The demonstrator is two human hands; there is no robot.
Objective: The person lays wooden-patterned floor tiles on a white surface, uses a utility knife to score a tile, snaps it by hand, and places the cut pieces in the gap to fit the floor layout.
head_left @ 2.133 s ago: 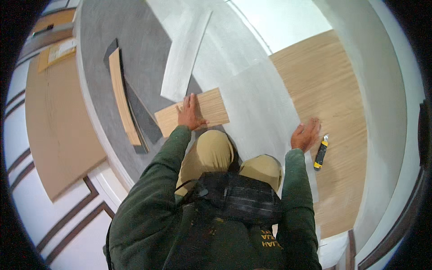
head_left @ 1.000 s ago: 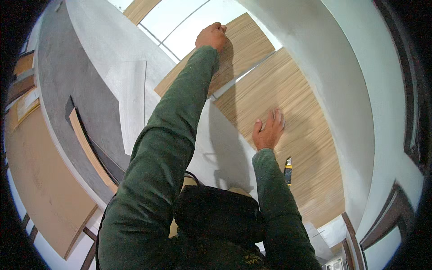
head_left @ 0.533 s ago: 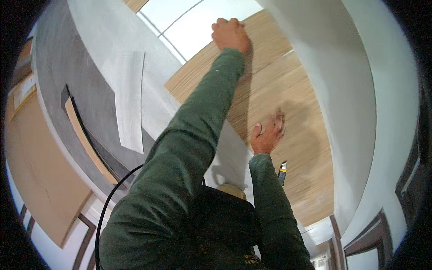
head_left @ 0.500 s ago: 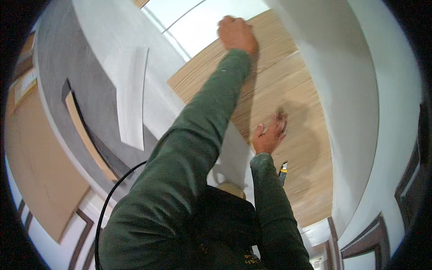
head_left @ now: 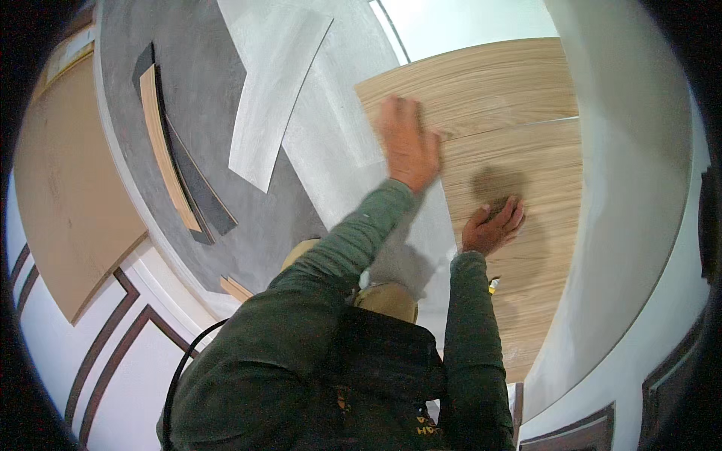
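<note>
Two light wood-look floor planks (head_left: 519, 83) lie side by side on the right, with a thin pale gap at the right end of their seam. My left hand (head_left: 410, 146) is slightly smeared by motion, over the planks' left edge near that seam. Its fingers look stretched forward, the thumb apart, with nothing visible in them. On the nearer plank (head_left: 541, 188) my right hand (head_left: 494, 227) is spread, palm down, and also empty. Beside my right sleeve lies a utility knife (head_left: 493, 286), only its yellow and metal tip showing.
Pale grey planks (head_left: 280, 94) lie loose on the grey floor (head_left: 203, 45) to the left. Further left are narrow offcut strips (head_left: 167, 146) and a brown cardboard sheet (head_left: 75, 180). A white wall (head_left: 632, 188) borders the planks on the right. A black cable (head_left: 180, 368) hangs beside my left arm.
My left hand has come back from the far plank's outer edge to the planks' left edge. My right hand stays over the nearer plank. The view has shifted, and my sleeve hides more of the knife.
</note>
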